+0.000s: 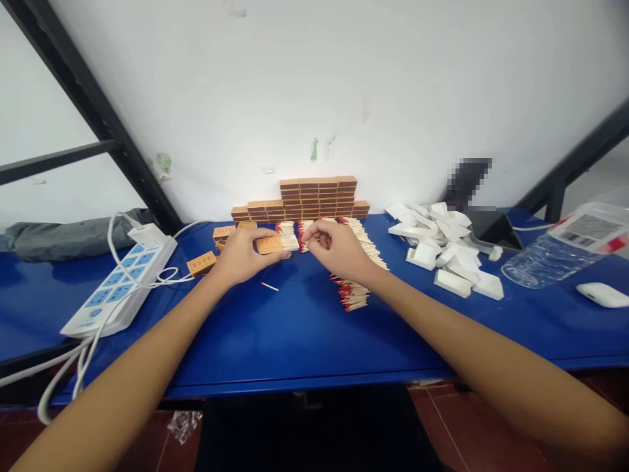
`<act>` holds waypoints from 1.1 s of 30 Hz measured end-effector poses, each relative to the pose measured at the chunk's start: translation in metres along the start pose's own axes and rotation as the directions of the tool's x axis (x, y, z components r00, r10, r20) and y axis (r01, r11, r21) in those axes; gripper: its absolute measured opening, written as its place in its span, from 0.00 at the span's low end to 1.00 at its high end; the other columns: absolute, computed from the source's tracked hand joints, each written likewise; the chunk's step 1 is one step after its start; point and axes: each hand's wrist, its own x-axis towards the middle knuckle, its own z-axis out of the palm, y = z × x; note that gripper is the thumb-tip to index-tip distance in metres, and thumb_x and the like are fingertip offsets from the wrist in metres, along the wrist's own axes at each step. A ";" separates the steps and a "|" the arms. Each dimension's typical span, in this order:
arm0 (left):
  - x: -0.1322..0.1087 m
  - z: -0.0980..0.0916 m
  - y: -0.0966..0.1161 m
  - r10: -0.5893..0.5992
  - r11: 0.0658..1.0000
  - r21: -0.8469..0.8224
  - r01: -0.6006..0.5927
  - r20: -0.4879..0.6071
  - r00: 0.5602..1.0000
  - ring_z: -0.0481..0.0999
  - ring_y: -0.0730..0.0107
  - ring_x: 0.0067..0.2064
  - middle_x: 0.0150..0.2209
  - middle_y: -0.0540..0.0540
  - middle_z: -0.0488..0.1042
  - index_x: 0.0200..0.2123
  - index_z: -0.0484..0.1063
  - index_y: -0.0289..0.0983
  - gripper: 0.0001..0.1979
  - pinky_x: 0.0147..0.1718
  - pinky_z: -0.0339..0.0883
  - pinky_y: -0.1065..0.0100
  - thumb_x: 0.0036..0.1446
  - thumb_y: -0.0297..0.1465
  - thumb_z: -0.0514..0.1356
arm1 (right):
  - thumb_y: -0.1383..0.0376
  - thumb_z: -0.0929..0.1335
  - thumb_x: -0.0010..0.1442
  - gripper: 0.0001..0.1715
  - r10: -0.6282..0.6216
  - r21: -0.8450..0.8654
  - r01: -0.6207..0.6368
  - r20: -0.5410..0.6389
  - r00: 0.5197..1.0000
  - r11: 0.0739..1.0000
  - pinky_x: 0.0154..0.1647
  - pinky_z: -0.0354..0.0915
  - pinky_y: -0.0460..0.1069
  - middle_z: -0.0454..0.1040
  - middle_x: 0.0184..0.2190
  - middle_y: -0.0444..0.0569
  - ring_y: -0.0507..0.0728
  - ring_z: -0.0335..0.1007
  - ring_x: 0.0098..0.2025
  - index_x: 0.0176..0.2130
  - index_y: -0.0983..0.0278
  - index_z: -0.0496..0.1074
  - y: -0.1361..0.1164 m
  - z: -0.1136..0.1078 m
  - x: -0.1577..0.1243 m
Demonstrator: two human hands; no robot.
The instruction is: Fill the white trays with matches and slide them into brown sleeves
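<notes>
- The step in hand, as I judge it, is the filling of a box: the left hand (240, 254) holds a matchbox (269, 245) at the centre of the frame. Its inner tray is pushed out to the right and shows pale sticks inside.
- The left hand is closed around the orange sleeve, thumb on the near side and fingers over the top. The forearm comes in from the lower left, low over the blue worktop (295, 341).
- The right hand (339, 250) is just right of the tray, almost touching it. Its fingertips are pinched together on a bunch of matches (303, 242), it seems — how many, I cannot tell. The wrist is bent a little inward.
- Under the right wrist lies the pile of matches (358, 278), red heads towards the lower edge. A single match (269, 286) lies apart, below the left hand.
- For the sticks to go in cleanly, in my judgement they must lie parallel to the tray with all heads on one side, and the left hand must keep the tray level.
- Behind the hands, against the wall, stands a stack of matchboxes (314, 196). White trays (442, 252) lie in a heap to the right and a power strip (122, 282) to the left.
</notes>
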 end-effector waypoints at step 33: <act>-0.001 -0.003 -0.002 0.118 0.990 0.083 -0.115 -0.037 0.992 0.84 0.54 0.44 0.46 0.42 0.87 0.48 0.86 0.38 0.25 0.45 0.73 0.61 0.56 0.50 0.72 | 0.68 0.66 0.74 0.08 -0.222 -0.301 0.234 0.074 0.972 0.925 0.49 0.62 0.54 0.73 0.41 0.51 0.60 0.66 0.45 0.39 0.62 0.70 0.007 -0.005 0.001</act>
